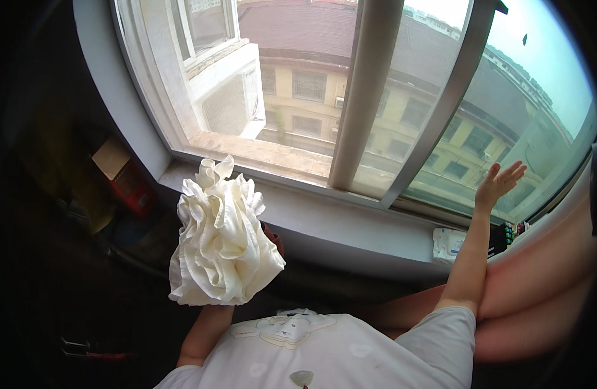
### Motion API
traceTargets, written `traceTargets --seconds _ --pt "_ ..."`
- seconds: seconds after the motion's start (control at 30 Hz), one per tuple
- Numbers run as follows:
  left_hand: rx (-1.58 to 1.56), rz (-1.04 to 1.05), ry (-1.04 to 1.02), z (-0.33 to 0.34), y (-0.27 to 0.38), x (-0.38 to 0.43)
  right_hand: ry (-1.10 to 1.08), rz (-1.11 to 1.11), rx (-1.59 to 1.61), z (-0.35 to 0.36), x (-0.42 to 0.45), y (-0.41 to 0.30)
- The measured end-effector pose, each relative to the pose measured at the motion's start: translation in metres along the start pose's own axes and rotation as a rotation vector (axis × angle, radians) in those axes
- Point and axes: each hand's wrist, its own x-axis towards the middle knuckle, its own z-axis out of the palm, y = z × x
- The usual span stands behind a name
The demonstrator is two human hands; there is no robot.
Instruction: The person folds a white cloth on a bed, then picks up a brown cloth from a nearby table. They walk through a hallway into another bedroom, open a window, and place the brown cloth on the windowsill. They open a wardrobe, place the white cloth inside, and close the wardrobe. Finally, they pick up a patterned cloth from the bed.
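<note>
A gathered bundle of cream-white, ruffled fabric (225, 238) is held up in front of the window sill on the left. My left forearm (208, 330) runs up beneath it, and the fabric covers the hand itself. Past the bundle's right side shows a bit of dark brown material (274, 238), which I cannot identify. My right hand (500, 184) is raised in front of the right window pane (449, 170), fingers extended and nothing in it. From this view I cannot tell whether it touches the glass.
A sliding window (366, 97) stands above a white sill (327, 209). On the sill, a wipes packet (449, 244) and a set of markers (508, 236) lie by my right arm. Pinkish curtain fabric (536, 272) hangs at right. A red box (133, 189) stands in shadow at left.
</note>
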Motion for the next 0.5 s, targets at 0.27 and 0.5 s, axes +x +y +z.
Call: traceTargets --seconds 0.27,0.5 --pt "0.018 0.010 -0.005 0.001 -0.002 0.000 -0.004 -0.031 -0.042 0.010 0.002 0.033" --pt "0.024 0.025 -0.004 0.005 -0.004 0.001 -0.038 0.120 0.041 0.015 -0.018 0.053"
